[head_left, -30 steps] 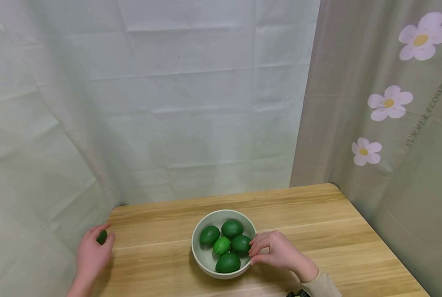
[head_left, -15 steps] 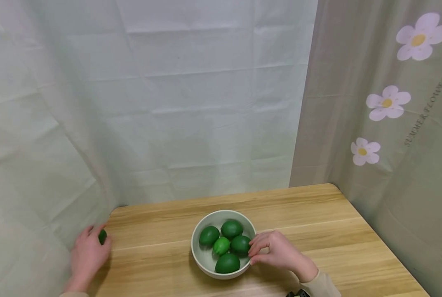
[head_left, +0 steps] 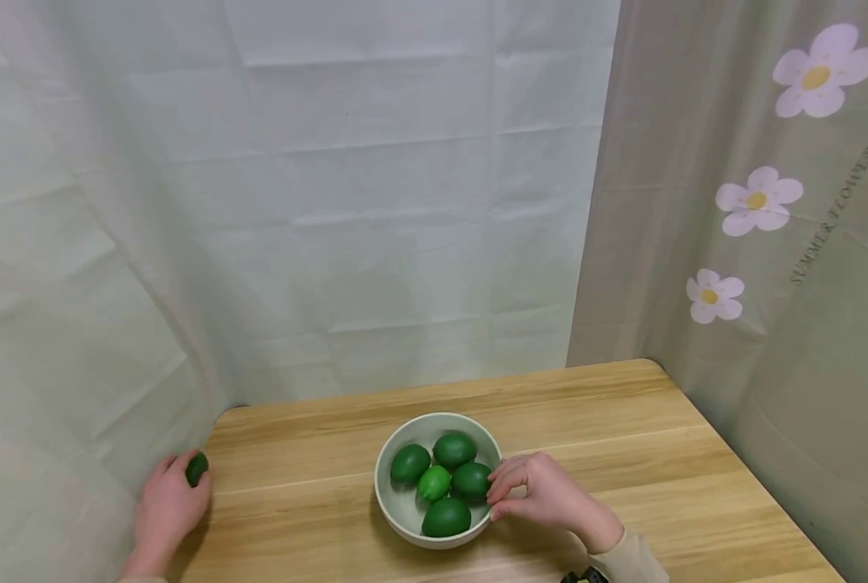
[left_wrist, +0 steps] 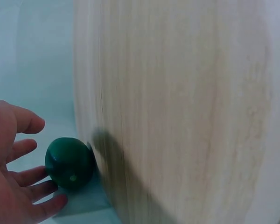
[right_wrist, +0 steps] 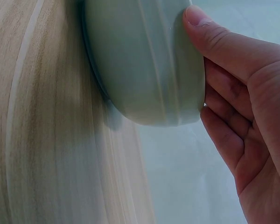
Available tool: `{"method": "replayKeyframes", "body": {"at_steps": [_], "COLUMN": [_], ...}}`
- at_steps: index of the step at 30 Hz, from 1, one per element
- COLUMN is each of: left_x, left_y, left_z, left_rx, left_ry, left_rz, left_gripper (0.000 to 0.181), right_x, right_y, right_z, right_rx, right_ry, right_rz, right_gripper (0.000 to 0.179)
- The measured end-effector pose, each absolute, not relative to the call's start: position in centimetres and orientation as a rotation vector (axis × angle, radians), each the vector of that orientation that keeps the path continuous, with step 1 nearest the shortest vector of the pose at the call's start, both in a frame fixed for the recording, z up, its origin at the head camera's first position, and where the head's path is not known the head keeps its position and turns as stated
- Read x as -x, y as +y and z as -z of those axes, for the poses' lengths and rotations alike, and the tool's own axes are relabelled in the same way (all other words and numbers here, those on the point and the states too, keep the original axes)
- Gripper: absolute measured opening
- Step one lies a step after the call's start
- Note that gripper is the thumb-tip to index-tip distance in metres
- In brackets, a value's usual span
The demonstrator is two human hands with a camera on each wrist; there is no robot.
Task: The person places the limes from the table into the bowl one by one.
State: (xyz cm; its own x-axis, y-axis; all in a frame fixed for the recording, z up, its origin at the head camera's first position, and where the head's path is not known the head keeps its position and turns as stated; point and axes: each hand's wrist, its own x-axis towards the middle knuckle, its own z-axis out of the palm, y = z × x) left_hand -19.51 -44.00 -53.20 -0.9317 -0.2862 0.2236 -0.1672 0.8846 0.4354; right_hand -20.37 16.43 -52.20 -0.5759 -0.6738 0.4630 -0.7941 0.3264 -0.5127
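Note:
A dark green avocado (head_left: 197, 468) lies at the table's left edge, beside my left hand (head_left: 172, 502). In the left wrist view, the fingers (left_wrist: 42, 190) are spread along one side of the avocado (left_wrist: 70, 163), and the thumb stands apart from it. My right hand (head_left: 551, 494) holds the right rim of a pale green bowl (head_left: 397, 526). The right wrist view shows the thumb (right_wrist: 198, 16) against the bowl's outer wall (right_wrist: 140, 70) near the rim. Several dark green avocados (head_left: 410, 465) lie in the bowl around a smaller bright green lime (head_left: 434, 483).
The wood-grain table (head_left: 295, 453) has rounded back corners. Pale cloth (head_left: 405, 243) hangs behind it and at the left. A curtain with printed flowers (head_left: 758, 201) hangs along the right side.
My left hand has drawn back to the left, with its fingertips now less far past the avocado, which has barely shifted. The right hand and the bowl have stayed in place.

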Motion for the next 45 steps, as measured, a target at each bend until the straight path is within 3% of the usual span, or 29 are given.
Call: {"method": "replayKeyframes", "body": {"at_steps": [21,33,45], "left_x": [20.06,20.27,20.49], "left_y": [-43.32,-43.88,-44.31], "left_z": [53.15,53.49,53.91], "left_rx": [-0.376,-0.210,-0.200], "left_ry": [-2.666,-2.759,-2.817], "left_rz": [0.658,0.558,0.610], "left_gripper": [0.044,0.054,0.059], "right_x": [20.47,20.29,20.44], "right_y": [16.42,16.47,16.46], "right_z": [52.30,52.04,52.23], "right_rx": [-1.357,-1.345,-1.341], "right_ry": [-2.413,-2.439,-2.443], "right_rz": [-1.081,-1.099,-1.095], "right_gripper": [0.016,0.017,0.017]}}
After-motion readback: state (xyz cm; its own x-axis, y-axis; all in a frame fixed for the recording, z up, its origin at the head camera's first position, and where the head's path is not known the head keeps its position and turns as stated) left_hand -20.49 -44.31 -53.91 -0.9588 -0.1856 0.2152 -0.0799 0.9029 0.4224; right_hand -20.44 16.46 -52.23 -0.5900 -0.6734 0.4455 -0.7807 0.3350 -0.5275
